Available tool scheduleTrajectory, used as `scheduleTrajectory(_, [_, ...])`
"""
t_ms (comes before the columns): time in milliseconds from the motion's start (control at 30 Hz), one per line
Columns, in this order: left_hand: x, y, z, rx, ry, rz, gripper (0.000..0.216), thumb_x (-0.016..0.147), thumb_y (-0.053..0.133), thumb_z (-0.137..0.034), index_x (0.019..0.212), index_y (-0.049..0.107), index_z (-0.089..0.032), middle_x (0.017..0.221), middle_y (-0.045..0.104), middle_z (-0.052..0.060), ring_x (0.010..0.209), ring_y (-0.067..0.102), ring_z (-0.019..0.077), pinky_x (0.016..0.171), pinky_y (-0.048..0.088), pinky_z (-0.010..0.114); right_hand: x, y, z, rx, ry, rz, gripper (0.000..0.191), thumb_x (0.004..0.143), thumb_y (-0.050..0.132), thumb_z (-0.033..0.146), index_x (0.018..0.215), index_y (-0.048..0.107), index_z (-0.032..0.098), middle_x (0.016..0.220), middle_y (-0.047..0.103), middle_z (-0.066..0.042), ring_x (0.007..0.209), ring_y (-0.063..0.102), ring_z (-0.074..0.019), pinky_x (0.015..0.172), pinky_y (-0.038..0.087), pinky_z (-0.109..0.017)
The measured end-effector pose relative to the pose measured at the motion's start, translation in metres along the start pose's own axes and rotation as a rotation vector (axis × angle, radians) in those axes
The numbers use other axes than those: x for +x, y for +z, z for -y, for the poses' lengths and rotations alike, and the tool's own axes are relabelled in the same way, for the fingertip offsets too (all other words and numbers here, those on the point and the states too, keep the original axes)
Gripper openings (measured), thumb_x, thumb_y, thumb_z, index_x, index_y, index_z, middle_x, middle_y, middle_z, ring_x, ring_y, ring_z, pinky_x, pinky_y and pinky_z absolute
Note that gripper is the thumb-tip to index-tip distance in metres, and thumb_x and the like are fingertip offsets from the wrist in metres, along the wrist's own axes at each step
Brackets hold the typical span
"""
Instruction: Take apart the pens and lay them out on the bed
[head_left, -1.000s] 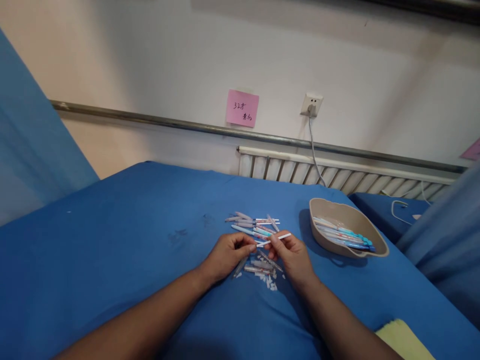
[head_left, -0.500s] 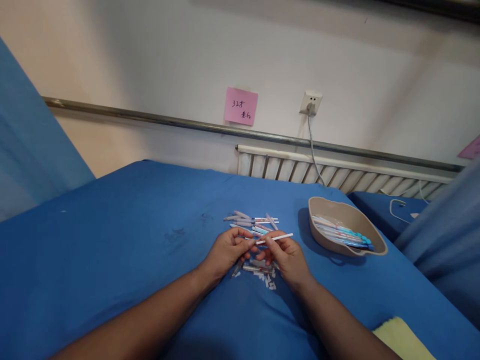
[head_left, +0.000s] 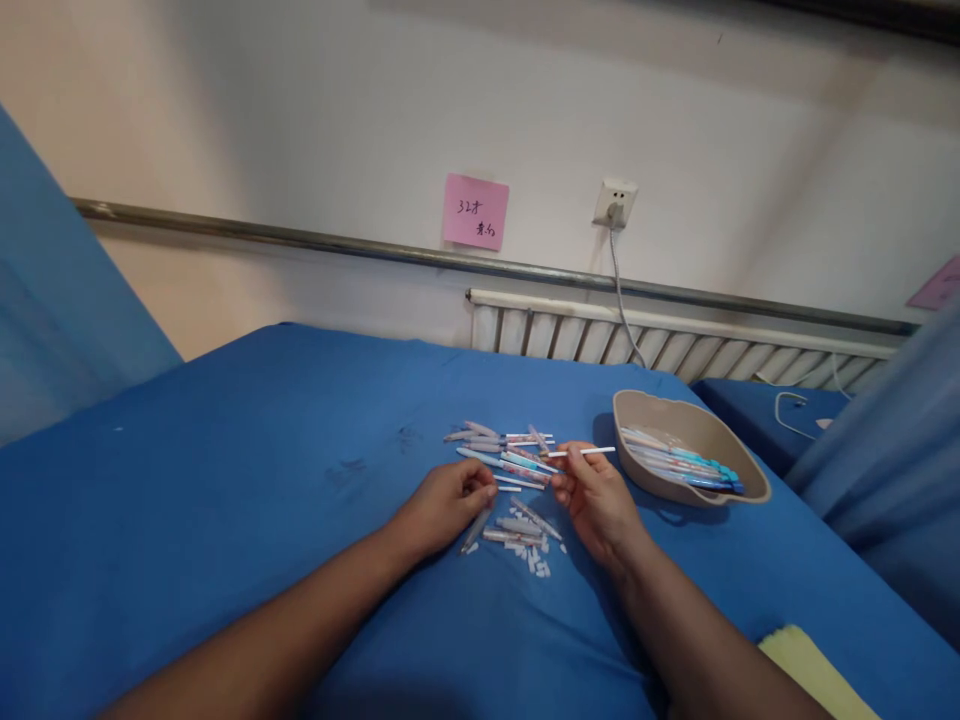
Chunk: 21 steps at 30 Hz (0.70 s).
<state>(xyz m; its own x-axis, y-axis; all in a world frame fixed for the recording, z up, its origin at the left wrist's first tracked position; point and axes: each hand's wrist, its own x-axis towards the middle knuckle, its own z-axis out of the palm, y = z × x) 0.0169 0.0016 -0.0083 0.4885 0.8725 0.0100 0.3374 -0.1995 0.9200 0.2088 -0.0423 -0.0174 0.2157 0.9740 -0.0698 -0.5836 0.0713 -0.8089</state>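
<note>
My right hand [head_left: 600, 500] pinches a thin white pen refill [head_left: 596, 451] by its left part, holding it above the bed with the white end pointing right. My left hand [head_left: 446, 502] is closed, thumb and fingertips together; whatever they hold, if anything, is too small to make out. Between and beyond the hands lie several pens [head_left: 480, 456] and white refills [head_left: 521, 483]. Closer to me are pen barrels [head_left: 514, 537] with a scatter of small white pieces [head_left: 536, 562]. A grey pen barrel [head_left: 475, 530] lies just below my left fingers.
A beige plastic basin [head_left: 694, 425] holding bagged pens with blue ends stands to the right on the blue bed cover [head_left: 225, 500]. A yellow cloth [head_left: 814, 670] lies at the lower right. Behind the bed are a radiator [head_left: 555, 330] and a plugged-in cord [head_left: 619, 285].
My hands have parted. The right one has moved right and slightly up with the refill, away from my left hand, which stays low and closed. More of the pens between them shows.
</note>
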Motion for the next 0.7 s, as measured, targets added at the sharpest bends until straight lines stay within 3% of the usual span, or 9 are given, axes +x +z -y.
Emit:
scheduleTrajectory(133, [-0.004,-0.009,-0.002,0.360,0.072,0.038,0.010,0.069,0.062,-0.029,0.073,0.063,-0.020,0.065,0.061,-0.001,0.059,0.052,0.0152,0.055,0.033,0.023,0.007,-0.007,0.000,0.001,-0.003,-0.026,0.031,0.068,0.076,0.039,0.083,0.059,0.018,0.073,0.068,-0.001,0.049,0.058,-0.0087,0.039,0.040,-0.016])
scheduleTrajectory(300, [-0.006,-0.016,-0.004,0.443,0.080,0.009,0.010,0.064,0.064,-0.021,0.075,0.064,-0.021,0.067,0.063,0.001,0.059,0.053,0.0157,0.055,0.033,0.024,0.001,0.000,-0.006,-0.033,0.023,0.025,0.032,0.068,0.075,0.041,0.082,0.059,0.017,0.073,0.068,-0.002,0.049,0.059,-0.0089,0.039,0.040,-0.016])
scheduleTrajectory(400, [-0.002,-0.018,-0.001,0.185,-0.045,0.084,0.011,0.065,0.068,-0.026,0.072,0.063,-0.019,0.060,0.059,-0.001,0.053,0.050,0.0133,0.052,0.035,0.023,-0.002,0.003,-0.007,-0.033,0.029,0.045,0.032,0.069,0.075,0.041,0.082,0.059,0.017,0.072,0.068,-0.002,0.049,0.058,-0.0088,0.039,0.039,-0.016])
scheduleTrajectory(533, [0.001,-0.018,-0.002,-0.447,-0.275,0.203,0.034,0.063,0.076,-0.034,0.086,0.063,-0.013,0.067,0.061,0.000,0.056,0.055,0.0115,0.059,0.045,0.025,-0.003,0.003,-0.004,0.007,0.046,0.041,0.031,0.068,0.075,0.039,0.082,0.059,0.018,0.073,0.067,-0.001,0.048,0.057,-0.0081,0.039,0.039,-0.016])
scheduleTrajectory(600, [0.001,-0.018,-0.006,-0.643,-0.305,0.223,0.036,0.062,0.079,-0.031,0.089,0.064,-0.013,0.076,0.064,0.003,0.065,0.060,0.0122,0.067,0.049,0.027,-0.004,0.003,-0.002,0.026,0.059,0.050,0.029,0.069,0.075,0.038,0.082,0.059,0.018,0.073,0.067,-0.001,0.049,0.057,-0.0078,0.039,0.039,-0.015])
scheduleTrajectory(700, [0.000,-0.017,-0.011,-0.753,-0.305,0.236,0.033,0.061,0.081,-0.025,0.087,0.065,-0.013,0.079,0.065,0.003,0.069,0.062,0.0122,0.071,0.050,0.027,-0.005,0.004,-0.002,0.028,0.064,0.066,0.028,0.070,0.075,0.038,0.081,0.059,0.018,0.072,0.067,-0.001,0.049,0.057,-0.0077,0.040,0.039,-0.015])
